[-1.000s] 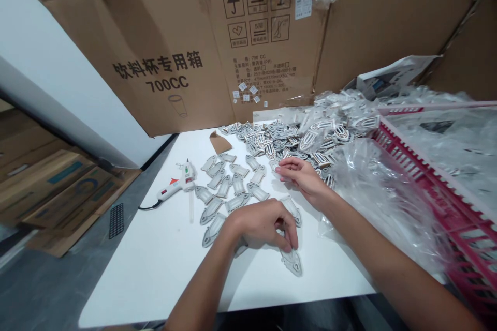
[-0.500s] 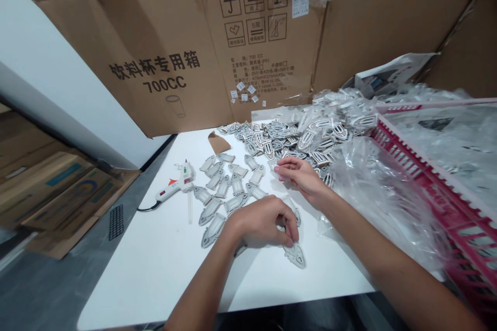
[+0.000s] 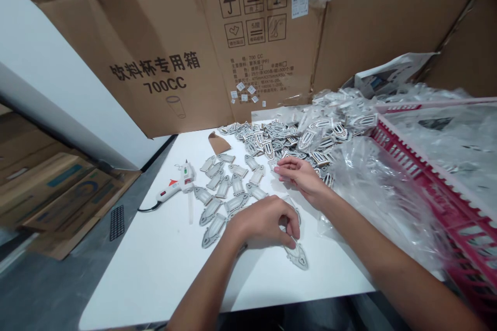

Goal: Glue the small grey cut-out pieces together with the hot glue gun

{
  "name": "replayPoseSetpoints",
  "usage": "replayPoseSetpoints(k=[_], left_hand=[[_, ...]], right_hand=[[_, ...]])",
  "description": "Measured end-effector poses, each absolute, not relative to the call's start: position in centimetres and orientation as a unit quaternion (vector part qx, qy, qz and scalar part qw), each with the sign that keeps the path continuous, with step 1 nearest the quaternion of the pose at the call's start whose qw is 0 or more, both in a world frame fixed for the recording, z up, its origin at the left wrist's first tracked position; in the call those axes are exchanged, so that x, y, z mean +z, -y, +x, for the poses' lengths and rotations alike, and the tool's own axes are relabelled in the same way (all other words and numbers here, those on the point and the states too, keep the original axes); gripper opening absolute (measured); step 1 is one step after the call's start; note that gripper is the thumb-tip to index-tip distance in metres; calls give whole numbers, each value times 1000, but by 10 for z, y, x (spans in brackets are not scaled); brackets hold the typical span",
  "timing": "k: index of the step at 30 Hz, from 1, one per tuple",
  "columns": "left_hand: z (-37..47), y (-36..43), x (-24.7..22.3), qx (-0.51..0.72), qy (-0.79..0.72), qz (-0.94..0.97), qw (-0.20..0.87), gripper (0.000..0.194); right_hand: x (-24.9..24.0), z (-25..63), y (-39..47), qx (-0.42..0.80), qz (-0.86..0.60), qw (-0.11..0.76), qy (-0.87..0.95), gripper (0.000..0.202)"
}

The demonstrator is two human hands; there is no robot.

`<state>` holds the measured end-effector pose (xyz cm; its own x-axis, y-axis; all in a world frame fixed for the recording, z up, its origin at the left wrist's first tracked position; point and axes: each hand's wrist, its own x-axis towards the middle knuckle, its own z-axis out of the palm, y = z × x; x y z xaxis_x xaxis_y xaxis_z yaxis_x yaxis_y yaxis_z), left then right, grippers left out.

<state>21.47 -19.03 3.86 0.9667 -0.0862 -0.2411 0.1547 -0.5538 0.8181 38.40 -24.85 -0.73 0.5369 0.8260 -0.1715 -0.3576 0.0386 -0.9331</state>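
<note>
My left hand (image 3: pixel 269 222) is low over the front half of the white table. Its thumb and fingers are closed on a flat grey pointed piece (image 3: pixel 297 257), whose tip points toward me. Farther back, my right hand (image 3: pixel 301 178) is closed, with its fingertips beside a small pale piece (image 3: pixel 272 165); whether they grip it is unclear. Several similar grey pieces (image 3: pixel 236 183) lie spread out left of my hands, and part of another piece shows behind my left fingers. A large heap of such pieces (image 3: pixel 272 137) is just beyond my right hand.
A white glue gun (image 3: pixel 176 186) with a clear stick lies left on the table (image 3: pixel 155 274). Behind stands a big cardboard box (image 3: pixel 163 26), with a brown scrap (image 3: pixel 218 143) before it. Clear plastic bags (image 3: pixel 373 191) and a pink basket (image 3: pixel 411 165) are on the right.
My left hand and the piece in it have shifted very slightly to the right. My right hand has stayed nearly in place.
</note>
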Motion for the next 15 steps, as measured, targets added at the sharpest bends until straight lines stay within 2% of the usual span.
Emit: replayPoseSetpoints(k=[7,12,15], left_hand=[[217,193,40,-80,-18,872,482,13],[215,184,42,50,-196,842,500,48],[218,175,33,167,-278,789,522,48]], right_hand=[[-5,384,249,432,-537,695,205,47],[-5,386,248,411,-534,712,197,49],[-5,385,248,405,-524,719,213,49]])
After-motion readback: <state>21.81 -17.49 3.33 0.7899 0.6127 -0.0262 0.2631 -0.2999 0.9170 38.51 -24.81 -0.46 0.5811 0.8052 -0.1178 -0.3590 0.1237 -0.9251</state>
